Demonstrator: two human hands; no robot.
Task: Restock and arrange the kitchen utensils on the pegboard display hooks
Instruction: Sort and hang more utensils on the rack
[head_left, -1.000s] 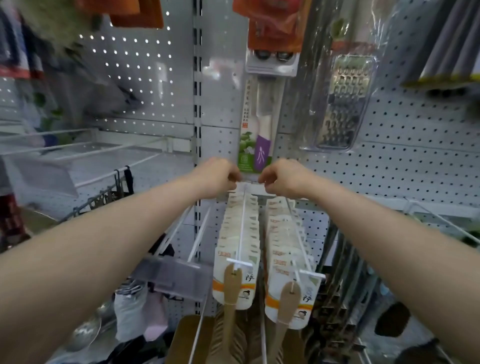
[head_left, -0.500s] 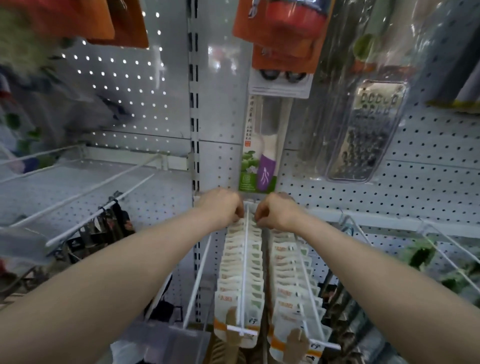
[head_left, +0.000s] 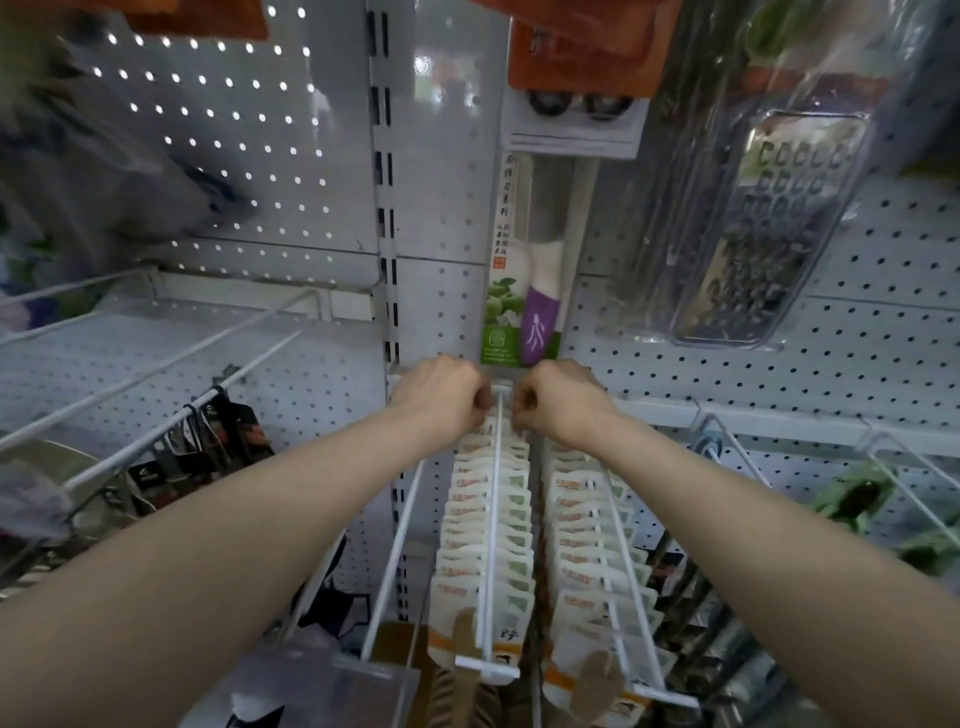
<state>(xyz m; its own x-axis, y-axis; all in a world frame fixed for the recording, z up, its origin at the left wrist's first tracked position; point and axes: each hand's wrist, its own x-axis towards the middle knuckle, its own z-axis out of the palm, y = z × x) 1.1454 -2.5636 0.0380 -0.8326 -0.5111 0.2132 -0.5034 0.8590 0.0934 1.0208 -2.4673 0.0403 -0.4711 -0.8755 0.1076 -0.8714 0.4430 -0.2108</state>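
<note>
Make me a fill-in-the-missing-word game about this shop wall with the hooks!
1. The left hand and right hand hold the white hook at its ___ end, by the pegboard.
2. The knife pack just above the hands shows green apples and a white and ___ handle.
3. The metal grater hangs up high on the ___ side.
4. Carded wooden utensils hang in ___ rows under the arms.

Missing words: back, purple, right, two.
</note>
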